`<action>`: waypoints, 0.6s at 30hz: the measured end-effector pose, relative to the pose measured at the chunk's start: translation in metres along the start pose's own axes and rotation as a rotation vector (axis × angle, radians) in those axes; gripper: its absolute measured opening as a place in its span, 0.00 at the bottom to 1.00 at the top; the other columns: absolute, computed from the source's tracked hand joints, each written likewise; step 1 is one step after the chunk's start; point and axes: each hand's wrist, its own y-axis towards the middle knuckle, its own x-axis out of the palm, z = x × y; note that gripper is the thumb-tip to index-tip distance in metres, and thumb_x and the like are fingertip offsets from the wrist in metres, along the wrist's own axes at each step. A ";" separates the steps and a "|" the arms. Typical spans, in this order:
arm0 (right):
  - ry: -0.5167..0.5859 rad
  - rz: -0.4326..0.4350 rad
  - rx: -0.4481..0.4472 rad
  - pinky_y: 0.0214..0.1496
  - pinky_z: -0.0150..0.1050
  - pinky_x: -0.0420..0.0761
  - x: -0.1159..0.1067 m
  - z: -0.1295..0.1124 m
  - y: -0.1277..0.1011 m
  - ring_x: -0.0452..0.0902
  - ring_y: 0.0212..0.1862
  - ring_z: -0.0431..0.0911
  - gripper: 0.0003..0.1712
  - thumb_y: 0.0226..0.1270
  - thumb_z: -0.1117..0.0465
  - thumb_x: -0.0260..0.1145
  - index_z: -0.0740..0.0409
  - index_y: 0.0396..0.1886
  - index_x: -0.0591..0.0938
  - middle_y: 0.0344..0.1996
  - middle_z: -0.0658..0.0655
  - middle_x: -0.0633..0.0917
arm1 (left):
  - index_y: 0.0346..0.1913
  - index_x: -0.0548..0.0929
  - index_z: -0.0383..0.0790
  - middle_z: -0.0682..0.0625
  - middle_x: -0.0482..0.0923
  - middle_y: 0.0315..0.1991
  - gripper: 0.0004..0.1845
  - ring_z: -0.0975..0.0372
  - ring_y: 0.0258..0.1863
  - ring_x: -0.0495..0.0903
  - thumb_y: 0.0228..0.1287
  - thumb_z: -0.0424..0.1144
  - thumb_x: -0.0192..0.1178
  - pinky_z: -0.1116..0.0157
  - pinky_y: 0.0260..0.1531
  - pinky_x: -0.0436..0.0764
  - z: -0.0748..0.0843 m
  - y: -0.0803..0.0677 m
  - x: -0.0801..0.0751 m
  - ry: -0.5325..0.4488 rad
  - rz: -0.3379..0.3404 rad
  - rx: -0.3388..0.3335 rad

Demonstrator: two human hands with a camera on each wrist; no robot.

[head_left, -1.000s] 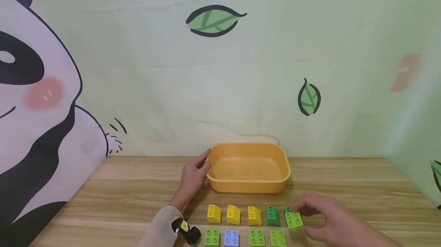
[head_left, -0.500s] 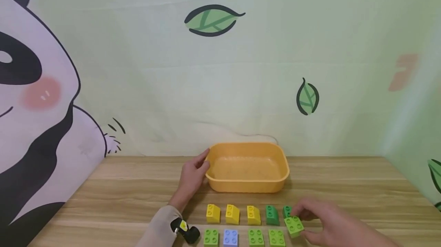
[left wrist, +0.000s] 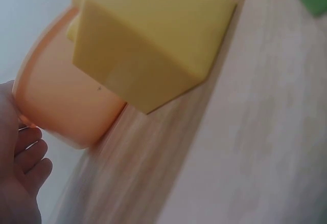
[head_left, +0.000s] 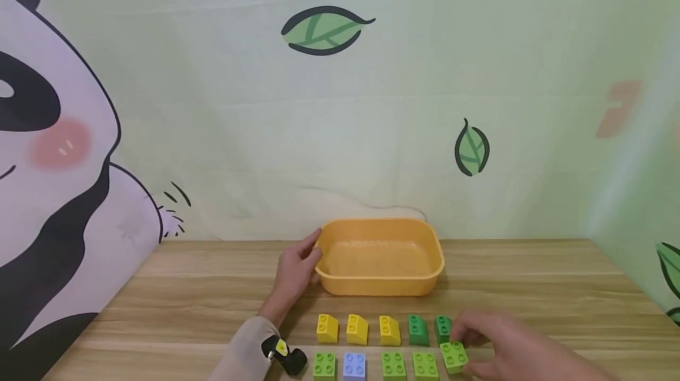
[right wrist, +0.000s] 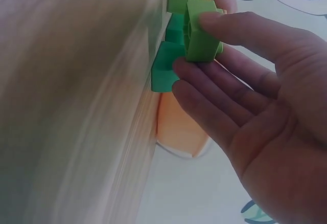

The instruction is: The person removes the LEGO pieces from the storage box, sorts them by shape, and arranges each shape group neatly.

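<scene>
My left hand holds the left rim of an orange plastic tub, thumb at the rim and fingers behind its wall. Nothing lies inside the tub. With thumb and fingers my right hand pinches a light green four-stud toy brick at the right end of the front row. The right wrist view shows this light green brick tilted and raised off the tabletop, close to a dark green sloped brick. In the head view a dark green brick sits just behind it, partly covered by my fingers.
The back row also has yellow sloped bricks and another dark green one. In front stand light green bricks and a blue-violet one. A printed cloth hangs behind the wooden table.
My right hand has moved the light green brick slightly down toward the front row, uncovering more of the dark green brick. My left hand stays at the tub.
</scene>
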 end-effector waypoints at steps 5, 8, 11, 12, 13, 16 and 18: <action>-0.030 0.006 -0.006 0.57 0.67 0.82 0.001 0.000 0.003 0.82 0.54 0.52 0.14 0.66 0.59 0.78 0.47 0.47 0.84 0.48 0.46 0.87 | 0.72 0.79 0.37 0.43 0.79 0.69 0.24 0.52 0.65 0.79 0.75 0.33 0.59 0.50 0.64 0.79 0.000 0.000 0.000 0.000 0.003 0.010; -0.030 -0.001 0.002 0.57 0.67 0.82 0.002 0.000 0.004 0.82 0.53 0.51 0.13 0.65 0.60 0.78 0.46 0.46 0.85 0.48 0.45 0.87 | 0.72 0.80 0.38 0.44 0.79 0.69 0.25 0.54 0.64 0.80 0.75 0.33 0.59 0.51 0.64 0.80 0.001 0.000 -0.001 -0.003 0.007 0.004; -0.018 -0.017 0.013 0.57 0.65 0.83 0.002 0.000 0.004 0.81 0.51 0.50 0.12 0.65 0.60 0.78 0.46 0.46 0.85 0.48 0.45 0.87 | 0.72 0.80 0.38 0.44 0.79 0.69 0.25 0.55 0.60 0.81 0.75 0.33 0.59 0.54 0.61 0.81 0.001 0.000 -0.001 0.002 0.007 -0.002; -0.020 -0.021 0.008 0.56 0.65 0.83 0.003 0.000 0.004 0.81 0.51 0.50 0.12 0.66 0.60 0.78 0.46 0.45 0.85 0.48 0.45 0.87 | 0.72 0.80 0.38 0.45 0.79 0.68 0.24 0.55 0.58 0.81 0.75 0.33 0.59 0.54 0.60 0.81 0.001 0.000 -0.001 0.001 0.007 -0.006; -0.021 -0.023 0.006 0.56 0.64 0.83 0.003 0.001 0.004 0.81 0.50 0.50 0.12 0.65 0.60 0.78 0.46 0.45 0.85 0.48 0.45 0.87 | 0.72 0.80 0.38 0.45 0.79 0.69 0.24 0.55 0.58 0.81 0.75 0.33 0.59 0.55 0.60 0.81 0.002 0.000 -0.001 0.003 0.007 -0.006; -0.012 -0.033 0.002 0.55 0.63 0.84 0.003 0.002 0.004 0.80 0.49 0.50 0.13 0.65 0.60 0.78 0.47 0.45 0.85 0.48 0.46 0.87 | 0.72 0.79 0.38 0.44 0.79 0.69 0.24 0.55 0.59 0.81 0.75 0.33 0.59 0.53 0.61 0.81 0.002 0.000 -0.001 0.002 0.003 -0.004; -0.004 -0.038 0.001 0.55 0.62 0.84 0.004 0.004 0.004 0.80 0.49 0.50 0.13 0.65 0.60 0.78 0.47 0.46 0.84 0.48 0.47 0.86 | 0.73 0.79 0.38 0.44 0.78 0.69 0.25 0.54 0.63 0.80 0.75 0.34 0.59 0.52 0.64 0.79 0.002 0.000 0.000 -0.001 0.001 -0.005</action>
